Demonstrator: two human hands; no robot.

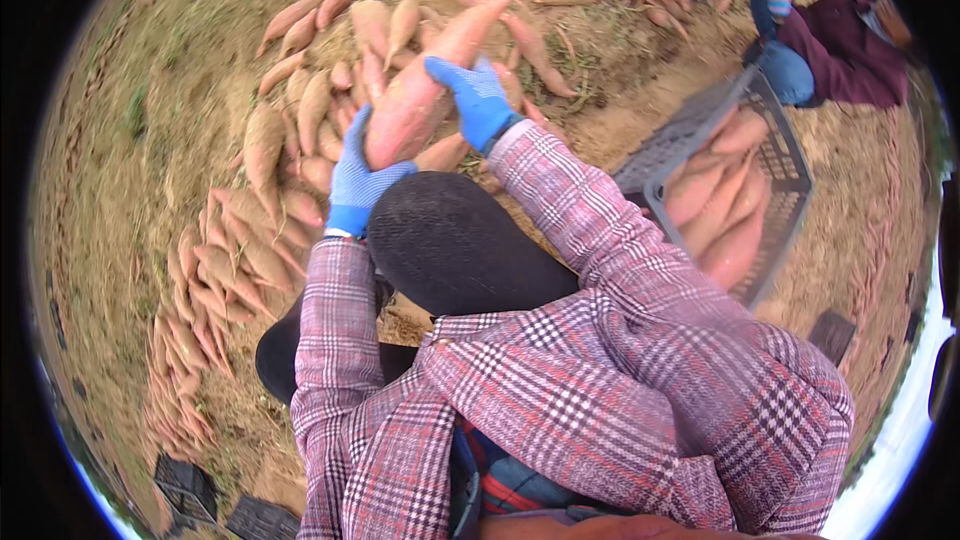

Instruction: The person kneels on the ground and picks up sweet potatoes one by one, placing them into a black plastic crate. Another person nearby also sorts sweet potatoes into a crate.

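Between my two blue-gloved hands is a large pinkish sweet potato, raised above the row and tilted with its thin tip pointing up and right. My left hand grips its thick lower end. My right hand holds it along the right side, near the middle. Beneath and around it lie many loose sweet potatoes on the soil. To my right stands a grey plastic crate, its slotted wall showing, with several large sweet potatoes inside.
At the upper right another person in a dark maroon top crouches beside the row. Sweet potatoes run in a curved line down the left. Dark crates lie at the lower left. My bent knee is close below my hands.
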